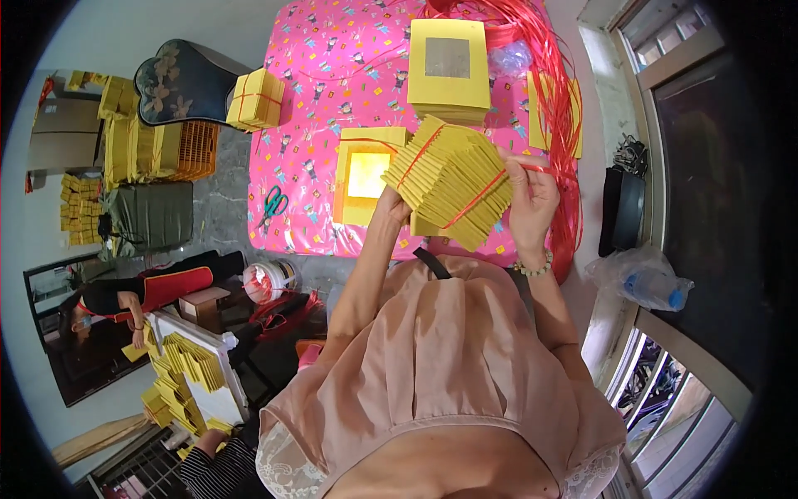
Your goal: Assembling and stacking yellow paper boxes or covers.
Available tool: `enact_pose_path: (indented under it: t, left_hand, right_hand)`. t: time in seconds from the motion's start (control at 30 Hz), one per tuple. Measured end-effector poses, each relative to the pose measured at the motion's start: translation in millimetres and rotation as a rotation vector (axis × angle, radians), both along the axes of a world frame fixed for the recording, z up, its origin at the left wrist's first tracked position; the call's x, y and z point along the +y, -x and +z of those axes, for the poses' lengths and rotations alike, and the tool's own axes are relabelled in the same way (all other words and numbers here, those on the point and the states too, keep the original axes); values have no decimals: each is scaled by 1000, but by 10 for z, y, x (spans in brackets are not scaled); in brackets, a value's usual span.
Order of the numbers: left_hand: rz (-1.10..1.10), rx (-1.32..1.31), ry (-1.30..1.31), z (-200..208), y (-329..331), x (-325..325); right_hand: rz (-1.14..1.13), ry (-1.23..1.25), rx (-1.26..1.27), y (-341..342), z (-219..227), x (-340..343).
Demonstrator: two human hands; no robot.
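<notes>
In front of me, over the table edge, is a thick bundle of folded yellow paper packets point(449, 166), its edges fanned out. My left hand point(396, 206) grips it from below on its left side; most of the fingers are hidden behind the paper. A red plastic ribbon point(477, 200) crosses the bundle's right part, and another red band crosses its left part. My right hand point(532, 200) is closed at the bundle's right edge, pinching the ribbon between thumb and fingers. Under and behind the bundle lies a yellow sheet stack point(342, 179) with a shiny gold square.
The pink patterned table point(307, 166) also bears a tall yellow paper stack point(449, 91), a tied yellow bundle point(256, 100), green-handled scissors point(273, 204) and long red ribbon strands point(567, 125). A chair point(187, 83) stands left. Other people work at a white table point(220, 399) at lower left.
</notes>
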State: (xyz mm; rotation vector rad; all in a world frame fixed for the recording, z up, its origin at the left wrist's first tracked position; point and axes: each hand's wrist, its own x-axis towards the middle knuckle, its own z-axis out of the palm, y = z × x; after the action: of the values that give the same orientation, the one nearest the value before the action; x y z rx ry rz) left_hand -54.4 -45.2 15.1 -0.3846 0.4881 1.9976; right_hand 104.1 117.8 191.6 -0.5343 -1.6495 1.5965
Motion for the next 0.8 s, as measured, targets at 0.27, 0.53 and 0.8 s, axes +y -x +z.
enact_pose_path:
  t: [0.27, 0.53, 0.8]
  left_hand:
    - [4, -17, -171, 188, -56, 19]
    - [17, -50, 4, 236, -120, 85]
    - [2, -60, -40, 185, -122, 99]
  right_hand:
    - [-6, 2, 9, -35, -37, 21]
    - [1, -8, 1, -39, 1, 32]
    - [41, -16, -27, -66, 25, 47]
